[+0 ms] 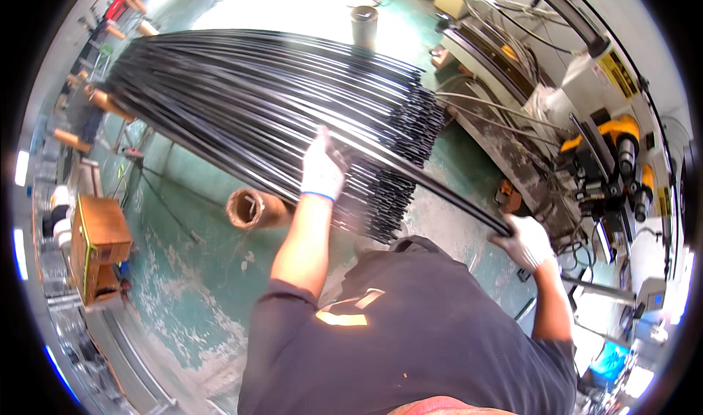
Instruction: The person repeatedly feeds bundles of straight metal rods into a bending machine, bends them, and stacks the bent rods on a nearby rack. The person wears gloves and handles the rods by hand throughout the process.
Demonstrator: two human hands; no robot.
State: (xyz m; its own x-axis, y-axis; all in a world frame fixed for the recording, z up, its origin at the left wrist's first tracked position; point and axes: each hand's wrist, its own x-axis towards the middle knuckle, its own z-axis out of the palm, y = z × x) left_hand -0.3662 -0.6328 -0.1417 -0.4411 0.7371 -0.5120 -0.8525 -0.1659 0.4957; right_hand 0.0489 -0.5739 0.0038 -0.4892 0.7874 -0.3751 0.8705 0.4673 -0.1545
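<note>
A large pile of long black rods stretches from the far left to the middle, its near ends stacked unevenly on the right. From the pile, a black rod, perhaps more than one side by side, slants out toward me. Wrapped round its near end is my right hand, in a white glove. My left hand, gloved in white with a blue cuff edge, lies farther along over the pile. Its fingers look closed on the same rod, though some are hidden.
An upright brown cardboard tube stands by the pile's near side, and a grey cylinder behind it. At the right is a machine with a yellow-and-black unit, cables and a long bed. A wooden cabinet stands left on the worn green floor.
</note>
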